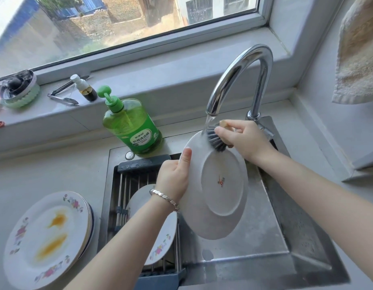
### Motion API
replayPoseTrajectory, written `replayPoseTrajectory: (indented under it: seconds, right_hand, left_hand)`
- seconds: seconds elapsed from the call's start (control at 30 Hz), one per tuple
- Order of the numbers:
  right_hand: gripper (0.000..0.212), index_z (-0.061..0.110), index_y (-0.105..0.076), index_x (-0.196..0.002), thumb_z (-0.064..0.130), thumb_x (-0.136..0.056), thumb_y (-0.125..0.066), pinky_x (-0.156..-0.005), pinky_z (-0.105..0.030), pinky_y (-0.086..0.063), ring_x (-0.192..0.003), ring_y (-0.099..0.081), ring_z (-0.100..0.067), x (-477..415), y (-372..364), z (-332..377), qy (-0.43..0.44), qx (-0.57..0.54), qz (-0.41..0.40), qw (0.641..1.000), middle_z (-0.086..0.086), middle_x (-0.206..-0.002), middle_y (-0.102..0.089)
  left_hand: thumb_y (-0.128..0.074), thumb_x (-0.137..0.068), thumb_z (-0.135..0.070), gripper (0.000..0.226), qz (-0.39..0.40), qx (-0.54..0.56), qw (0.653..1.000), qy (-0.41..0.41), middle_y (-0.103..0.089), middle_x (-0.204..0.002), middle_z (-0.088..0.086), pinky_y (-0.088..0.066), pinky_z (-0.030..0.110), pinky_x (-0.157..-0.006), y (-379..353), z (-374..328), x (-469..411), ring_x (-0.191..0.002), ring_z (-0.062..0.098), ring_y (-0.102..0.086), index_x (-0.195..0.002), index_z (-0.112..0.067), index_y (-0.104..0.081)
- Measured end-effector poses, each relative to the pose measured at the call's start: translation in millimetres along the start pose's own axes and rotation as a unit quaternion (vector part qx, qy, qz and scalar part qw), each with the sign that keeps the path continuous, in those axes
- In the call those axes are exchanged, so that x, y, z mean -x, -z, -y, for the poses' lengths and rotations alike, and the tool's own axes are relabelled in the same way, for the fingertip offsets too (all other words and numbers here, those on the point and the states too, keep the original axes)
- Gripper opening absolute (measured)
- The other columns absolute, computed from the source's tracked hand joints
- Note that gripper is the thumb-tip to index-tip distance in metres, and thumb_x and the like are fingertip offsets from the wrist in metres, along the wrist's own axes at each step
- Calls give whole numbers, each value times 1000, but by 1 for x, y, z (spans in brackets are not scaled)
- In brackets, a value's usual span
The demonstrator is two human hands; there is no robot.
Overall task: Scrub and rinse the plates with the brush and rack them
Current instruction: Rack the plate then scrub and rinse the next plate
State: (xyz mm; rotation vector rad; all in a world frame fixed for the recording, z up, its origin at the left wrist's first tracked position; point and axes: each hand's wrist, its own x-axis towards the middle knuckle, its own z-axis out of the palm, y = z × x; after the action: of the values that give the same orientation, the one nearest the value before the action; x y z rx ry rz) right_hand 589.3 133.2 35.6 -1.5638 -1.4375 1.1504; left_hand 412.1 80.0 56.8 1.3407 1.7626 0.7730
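Note:
My left hand point(174, 176) grips the left rim of a white plate point(219, 197), tilted with its underside toward me over the sink point(265, 237). My right hand point(242, 139) holds a brush point(216, 141) whose dark bristles press on the plate's upper rim. Water runs from the chrome faucet point(240, 78) onto that spot. A flowered plate point(160, 243) lies in the metal rack point(127, 185) on the sink's left side. A stack of flowered plates point(45, 237) sits on the counter at left, the top one smeared with orange stains.
A green dish soap bottle point(132, 124) stands behind the sink. On the windowsill lie metal tongs point(63, 96), a small dark bottle point(86, 90) and a round green container point(20, 91). A towel point(359, 51) hangs at the upper right.

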Motion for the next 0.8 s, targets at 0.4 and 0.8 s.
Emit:
replayPoseTrajectory:
  seconds: [0.4,0.8]
  right_hand:
    - [31,36,-62,-105,55,-82,-51,-66,-29,-42,-86,-60,-17,64,-41,48,146,225,-18,963,10,-82,-64]
    - [50,30,-66,-113,57,-75,-46,-45,-22,-43,-52,-61,-20,89,-55,21,279,247,-68,926,5,-69,-61]
  left_hand:
    - [-38,-95,-42,55,-31,62,997,43,-46,-57,9,-29,23,-45,5,-5,-2,-56,16,-41,-58,-3,-49]
    - [-40,-96,-39,46,-115,113,983,90,-43,-61,2,-36,14,-50,11,-14,2,-60,19,-43,-59,-12,-41]
